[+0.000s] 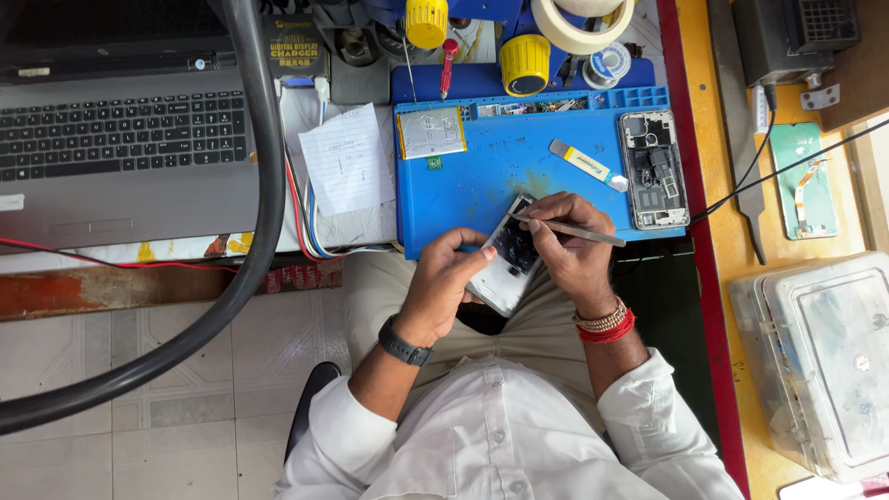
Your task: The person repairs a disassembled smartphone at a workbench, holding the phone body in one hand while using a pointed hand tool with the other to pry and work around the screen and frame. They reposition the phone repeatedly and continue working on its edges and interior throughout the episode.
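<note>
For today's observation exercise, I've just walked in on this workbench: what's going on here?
A person in a white shirt sits at a repair bench, seen from above. The left hand grips an opened phone at the near edge of a blue work mat. The right hand holds metal tweezers, their tip at the phone's exposed insides. On the mat lie a flat battery, a plastic pry tool and a second opened phone. A laptop sits to the left.

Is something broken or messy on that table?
Yes. The phone lying on the blue mat has its back off, insides showing. The phone in the left hand is open too.
</note>
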A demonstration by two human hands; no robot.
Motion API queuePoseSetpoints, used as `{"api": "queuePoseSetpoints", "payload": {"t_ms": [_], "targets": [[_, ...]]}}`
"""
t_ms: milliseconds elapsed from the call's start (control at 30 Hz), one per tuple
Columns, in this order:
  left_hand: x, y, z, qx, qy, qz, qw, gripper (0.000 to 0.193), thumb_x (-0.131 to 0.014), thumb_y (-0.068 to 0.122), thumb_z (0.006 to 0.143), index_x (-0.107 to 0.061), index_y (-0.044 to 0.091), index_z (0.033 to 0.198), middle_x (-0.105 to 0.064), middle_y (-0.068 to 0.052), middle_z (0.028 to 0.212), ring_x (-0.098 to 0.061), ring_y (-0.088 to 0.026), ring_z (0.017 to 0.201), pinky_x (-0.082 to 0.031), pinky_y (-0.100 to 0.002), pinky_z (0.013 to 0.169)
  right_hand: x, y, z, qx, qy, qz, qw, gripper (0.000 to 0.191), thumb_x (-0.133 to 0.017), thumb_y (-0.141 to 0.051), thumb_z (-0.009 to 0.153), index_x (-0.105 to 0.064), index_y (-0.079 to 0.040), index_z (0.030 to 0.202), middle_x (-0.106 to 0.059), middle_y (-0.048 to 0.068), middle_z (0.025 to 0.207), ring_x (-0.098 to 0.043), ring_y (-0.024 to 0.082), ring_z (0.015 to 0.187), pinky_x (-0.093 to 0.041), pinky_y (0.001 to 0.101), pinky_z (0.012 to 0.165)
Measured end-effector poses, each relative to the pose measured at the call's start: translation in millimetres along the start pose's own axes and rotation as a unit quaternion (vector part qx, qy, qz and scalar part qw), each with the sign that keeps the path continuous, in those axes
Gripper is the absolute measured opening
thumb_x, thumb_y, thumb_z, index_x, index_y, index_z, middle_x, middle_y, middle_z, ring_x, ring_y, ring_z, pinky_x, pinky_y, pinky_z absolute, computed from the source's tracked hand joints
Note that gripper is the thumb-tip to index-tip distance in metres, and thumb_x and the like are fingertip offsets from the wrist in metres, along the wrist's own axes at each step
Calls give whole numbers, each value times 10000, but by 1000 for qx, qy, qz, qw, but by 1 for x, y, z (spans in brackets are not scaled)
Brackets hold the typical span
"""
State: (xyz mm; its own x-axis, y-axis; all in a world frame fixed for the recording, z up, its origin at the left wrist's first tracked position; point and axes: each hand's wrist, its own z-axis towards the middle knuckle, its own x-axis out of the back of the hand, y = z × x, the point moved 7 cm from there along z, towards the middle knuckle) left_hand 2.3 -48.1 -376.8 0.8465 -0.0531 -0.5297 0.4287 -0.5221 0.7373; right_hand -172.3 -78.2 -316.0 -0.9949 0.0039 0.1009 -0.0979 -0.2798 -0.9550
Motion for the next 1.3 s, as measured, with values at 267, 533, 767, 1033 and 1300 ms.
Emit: {"api": "queuePoseSetpoints", "payload": {"t_ms": [267, 533, 767, 1033, 1300], "targets": [[2, -14, 1, -79, 13, -24, 996, 255, -613, 45, 979, -642, -76, 1201, -745, -101, 904, -682, -94, 760, -536, -239, 635, 16, -59, 1, 174, 28, -332, 927, 170, -757, 68, 870, -655, -35, 959, -751, 89, 1046, -725, 256, 954, -547, 378, 889], [27, -17, -14, -172, 79, -12, 982, 267, -594, 18, 1000, -611, -75, 1250, -764, -107, 1006, -677, -86, 895, -536, -244, 806, 7, -70, -28, 227, -51, -473, 850, 176, -805, -26, 843, -662, -67, 938, -754, 60, 1140, -695, 232, 990, -450, 434, 936], [27, -19, -10, -173, 82, 10, 981, 297, -575, 14, 986, -594, -69, 1270, -765, -128, 1011, -699, -96, 901, -552, -250, 803, 3, -65, -25, 194, -111, -538, 813, 147, -766, -80, 847, -635, -61, 912, -731, 69, 1267, -653, 264, 1087, -433, 470, 969], [21, -16, -7, -186, 93, 18, 978, 300, -589, -17, 1008, -592, -80, 1302, -742, -147, 1040, -669, -99, 912, -531, -254, 801, -2, -72, -31, 172, -151, -481, 846, 151, -754, -27, 829, -624, -19, 906, -725, 149, 1250, -675, 314, 1066, -500, 463, 940], [19, -10, -6, -173, 57, -20, 983, 495, -546, -43, 916, -471, -41, 1405, -750, -149, 1023, -705, -121, 913, -564, -251, 810, 19, -62, -19, 86, -24, -182, 979, 196, -814, 83, 849, -721, 23, 1012, -721, 123, 1088, -751, 207, 1033, -647, 288, 870]]}}
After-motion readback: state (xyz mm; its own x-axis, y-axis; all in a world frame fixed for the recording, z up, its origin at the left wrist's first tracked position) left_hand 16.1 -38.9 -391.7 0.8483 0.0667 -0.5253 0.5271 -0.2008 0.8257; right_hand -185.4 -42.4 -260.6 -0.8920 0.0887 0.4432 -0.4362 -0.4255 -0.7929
